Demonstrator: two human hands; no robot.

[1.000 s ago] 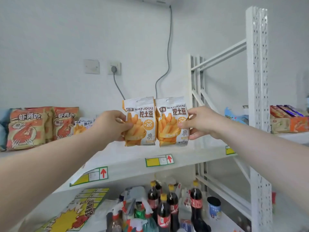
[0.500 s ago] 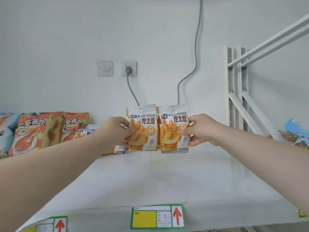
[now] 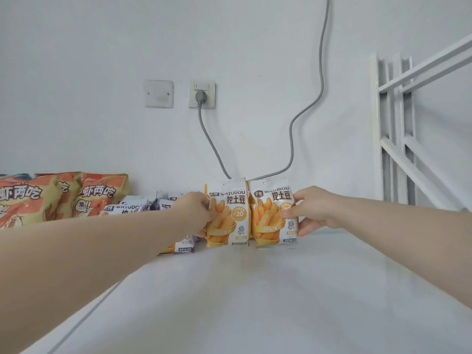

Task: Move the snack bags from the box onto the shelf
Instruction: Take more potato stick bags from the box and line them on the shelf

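Shelf: white, flat, set against a white wall. A broad bare stretch runs from the near edge up to the two held bags. More bare surface lies right of them, as far as the rack frame.

Left bag: yellow fries pack, upright, at the back middle of the shelf, lower edge at the surface. Its right edge touches the right bag.

Right bag: same pack, upright, lower edge at the shelf. Bare surface on its right side.

Left hand: pinches the left edge of the left bag, thumb on the front, other fingers hidden behind.

Right hand: clamped on the right edge of the right bag, thumb across the front, fingers curled round the back and lower corner.

Purple bags: several, just left of the left bag, partly behind the left forearm. One lies flat at the forearm's edge. Little free room on this side.

Orange bags: large, upright, far left, against the wall.

Wall fittings: blank plate; socket with a plug. Its grey cable drops behind the left bag's top edge. A second cable comes from above and ends behind the right bag.
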